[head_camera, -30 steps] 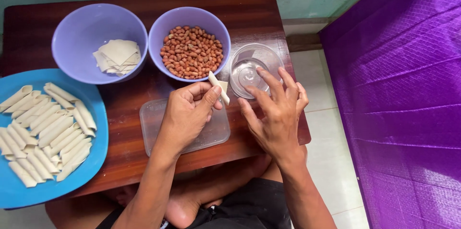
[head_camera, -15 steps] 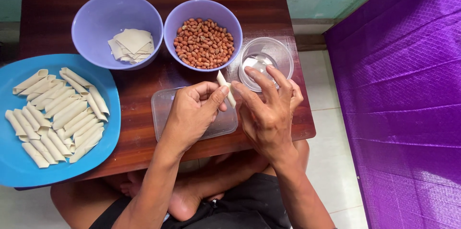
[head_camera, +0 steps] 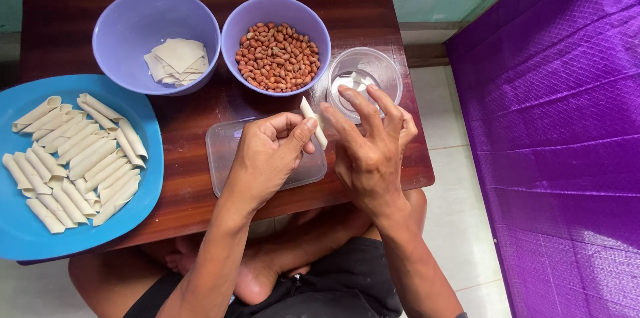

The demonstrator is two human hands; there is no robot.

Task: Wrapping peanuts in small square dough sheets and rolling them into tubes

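Pale dough roll [head_camera: 313, 121]: slim, tube-shaped, tilted, pinched at its lower end, raised above clear plastic tray [head_camera: 227, 158], just beside small clear bowl [head_camera: 390, 71].

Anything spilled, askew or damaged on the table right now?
Nothing stands out. The peanuts sit inside their bowl, the wrapper squares lie in the other bowl, and the rolls lie on the blue plate. The left hand holds one roll; the right hand is beside it.
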